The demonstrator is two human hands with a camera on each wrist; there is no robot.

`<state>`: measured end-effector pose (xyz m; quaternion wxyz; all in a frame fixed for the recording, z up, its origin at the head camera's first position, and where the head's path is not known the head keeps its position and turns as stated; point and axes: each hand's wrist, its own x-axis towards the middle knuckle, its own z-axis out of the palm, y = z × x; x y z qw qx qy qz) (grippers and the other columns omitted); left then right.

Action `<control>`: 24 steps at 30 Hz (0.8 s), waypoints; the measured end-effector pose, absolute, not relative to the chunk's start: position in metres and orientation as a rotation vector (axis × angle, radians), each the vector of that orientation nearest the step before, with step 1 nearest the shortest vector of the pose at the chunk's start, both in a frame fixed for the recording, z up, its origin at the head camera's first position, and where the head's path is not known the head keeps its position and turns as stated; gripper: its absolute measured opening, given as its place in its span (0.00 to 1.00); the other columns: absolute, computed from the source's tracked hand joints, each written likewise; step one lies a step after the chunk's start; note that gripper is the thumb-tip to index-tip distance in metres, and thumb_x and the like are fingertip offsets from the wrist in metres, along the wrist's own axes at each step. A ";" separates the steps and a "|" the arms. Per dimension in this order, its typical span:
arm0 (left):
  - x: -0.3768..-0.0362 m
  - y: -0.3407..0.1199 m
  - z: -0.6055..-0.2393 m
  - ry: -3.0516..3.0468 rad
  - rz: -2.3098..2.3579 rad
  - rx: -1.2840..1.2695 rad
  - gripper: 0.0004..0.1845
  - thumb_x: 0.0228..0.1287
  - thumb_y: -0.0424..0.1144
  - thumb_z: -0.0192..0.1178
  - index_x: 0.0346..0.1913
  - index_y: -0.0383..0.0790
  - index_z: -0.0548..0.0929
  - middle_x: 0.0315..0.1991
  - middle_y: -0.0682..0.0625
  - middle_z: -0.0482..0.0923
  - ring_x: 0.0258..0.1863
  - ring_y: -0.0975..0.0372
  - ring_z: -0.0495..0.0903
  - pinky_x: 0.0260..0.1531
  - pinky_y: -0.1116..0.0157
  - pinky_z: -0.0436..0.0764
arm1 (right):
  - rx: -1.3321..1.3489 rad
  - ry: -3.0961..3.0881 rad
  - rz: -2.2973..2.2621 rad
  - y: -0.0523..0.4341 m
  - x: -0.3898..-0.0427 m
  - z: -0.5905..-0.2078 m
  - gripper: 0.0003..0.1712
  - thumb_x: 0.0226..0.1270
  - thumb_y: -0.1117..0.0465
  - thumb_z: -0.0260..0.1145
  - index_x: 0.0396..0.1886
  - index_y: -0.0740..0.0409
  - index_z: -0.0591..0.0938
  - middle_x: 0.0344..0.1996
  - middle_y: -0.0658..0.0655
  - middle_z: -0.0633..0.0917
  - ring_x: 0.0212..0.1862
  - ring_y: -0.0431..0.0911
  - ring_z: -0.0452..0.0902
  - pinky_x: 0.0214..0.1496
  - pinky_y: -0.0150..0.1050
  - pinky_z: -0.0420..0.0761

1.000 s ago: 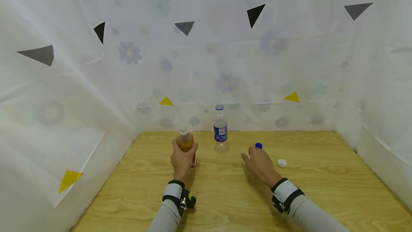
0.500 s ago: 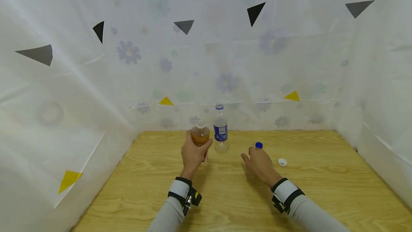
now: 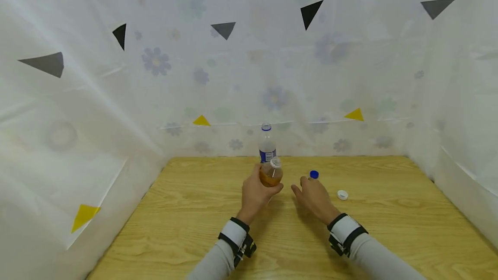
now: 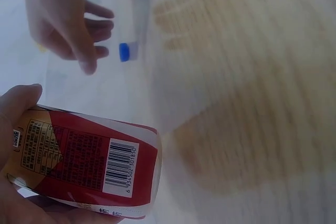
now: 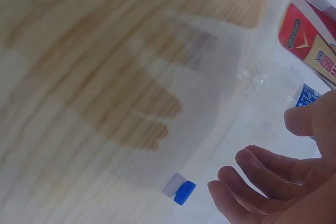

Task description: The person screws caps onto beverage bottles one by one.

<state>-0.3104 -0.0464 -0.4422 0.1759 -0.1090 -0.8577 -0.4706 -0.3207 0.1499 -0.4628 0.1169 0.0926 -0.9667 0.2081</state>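
My left hand [image 3: 254, 195] grips an uncapped bottle [image 3: 271, 175] of amber drink around its body. Its red and gold label [image 4: 89, 161] with a barcode fills the lower left of the left wrist view, and the bottle's base is lifted off the table. Behind it stands a clear bottle [image 3: 267, 144] with a blue label and no cap, partly hidden by the held one. My right hand [image 3: 316, 198] hovers over the table with loosely curled fingers and nothing in them. Just beyond its knuckles lies a blue cap [image 3: 314, 174]; a white cap [image 3: 342, 195] lies to the right.
The wooden table [image 3: 175, 228] has a grain pattern and meets a white flowered sheet [image 3: 241, 77] at the back and sides. Black, grey and yellow triangles are stuck on the sheet.
My left hand has carried the bottle of amber drink rightward, from left of the clear bottle to in front of it, tilting it slightly right. The right hand has stayed in place.
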 end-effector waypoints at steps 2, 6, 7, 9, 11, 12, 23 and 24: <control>-0.309 -0.044 -0.444 -2.437 -1.322 -0.320 0.41 0.52 0.47 0.79 0.68 0.44 0.72 0.56 0.44 0.84 0.51 0.53 0.86 0.50 0.54 0.85 | 0.268 -2.837 0.609 0.149 -0.321 -0.462 0.19 0.73 0.54 0.66 0.39 0.69 0.81 0.29 0.62 0.83 0.28 0.49 0.80 0.31 0.45 0.81; -0.307 -0.041 -0.445 -2.435 -1.291 -0.335 0.41 0.51 0.46 0.79 0.68 0.44 0.72 0.55 0.44 0.85 0.51 0.52 0.87 0.49 0.53 0.85 | 0.264 -2.848 0.598 0.149 -0.320 -0.460 0.20 0.72 0.53 0.66 0.39 0.70 0.80 0.30 0.62 0.83 0.29 0.50 0.81 0.31 0.45 0.81; -0.307 -0.041 -0.445 -2.434 -1.288 -0.339 0.41 0.51 0.46 0.79 0.67 0.44 0.72 0.55 0.44 0.85 0.51 0.52 0.87 0.49 0.53 0.85 | 0.265 -2.849 0.597 0.149 -0.321 -0.460 0.20 0.72 0.54 0.66 0.39 0.70 0.80 0.30 0.63 0.83 0.29 0.50 0.81 0.31 0.45 0.81; -0.306 -0.040 -0.445 -2.433 -1.288 -0.343 0.40 0.51 0.46 0.79 0.67 0.44 0.73 0.55 0.44 0.85 0.51 0.52 0.86 0.49 0.53 0.85 | 0.266 -2.850 0.600 0.149 -0.320 -0.460 0.19 0.73 0.54 0.66 0.39 0.70 0.80 0.30 0.63 0.83 0.29 0.51 0.81 0.31 0.45 0.81; -0.306 -0.040 -0.445 -2.438 -1.287 -0.343 0.40 0.52 0.46 0.79 0.68 0.44 0.73 0.56 0.44 0.84 0.51 0.52 0.86 0.49 0.53 0.85 | 0.271 -2.848 0.604 0.149 -0.320 -0.460 0.19 0.72 0.54 0.66 0.39 0.70 0.80 0.29 0.63 0.83 0.29 0.51 0.81 0.30 0.46 0.81; -0.305 -0.041 -0.446 -2.437 -1.290 -0.342 0.40 0.52 0.46 0.79 0.68 0.44 0.72 0.56 0.43 0.84 0.51 0.52 0.86 0.49 0.53 0.85 | 0.276 -2.845 0.604 0.149 -0.320 -0.461 0.19 0.72 0.54 0.66 0.38 0.70 0.80 0.29 0.63 0.83 0.29 0.51 0.81 0.30 0.46 0.81; -0.307 -0.042 -0.448 -2.457 -1.318 -0.348 0.40 0.51 0.46 0.79 0.68 0.47 0.72 0.56 0.44 0.84 0.52 0.52 0.86 0.51 0.52 0.85 | 0.308 -2.814 0.608 0.150 -0.320 -0.458 0.16 0.72 0.56 0.66 0.37 0.69 0.80 0.26 0.60 0.81 0.27 0.49 0.78 0.29 0.43 0.78; -0.307 -0.041 -0.448 -2.458 -1.323 -0.352 0.41 0.51 0.46 0.79 0.68 0.47 0.72 0.56 0.44 0.84 0.52 0.52 0.86 0.51 0.52 0.85 | 0.312 -2.810 0.599 0.151 -0.320 -0.458 0.16 0.72 0.57 0.67 0.38 0.69 0.80 0.26 0.61 0.81 0.28 0.50 0.79 0.29 0.44 0.79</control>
